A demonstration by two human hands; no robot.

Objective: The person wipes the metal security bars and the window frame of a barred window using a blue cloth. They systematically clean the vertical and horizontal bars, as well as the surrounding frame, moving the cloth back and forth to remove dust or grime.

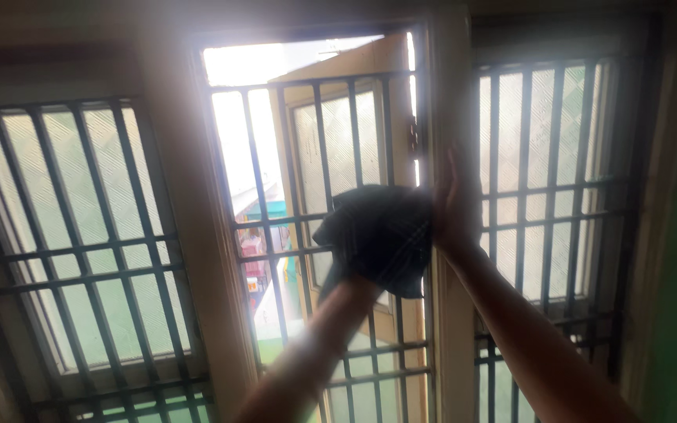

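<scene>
Head view: dark checked cloth (381, 235) bunched over the left hand (354, 270), gripped and pressed against the window bars (319, 219) of the open middle casement; right hand (456, 200) held flat, fingers extended, against the pale upright frame (448, 110) just beside the cloth. Wiping is judged best done with firm strokes along each bar; the frame-side hand is kept steady.

My left hand (366, 266) is wrapped in a dark checked cloth (379, 235), pressed against the window grille (338, 196). Just right of the cloth, my right hand (454, 200) lies flat on the pale window post (447, 94).
</scene>
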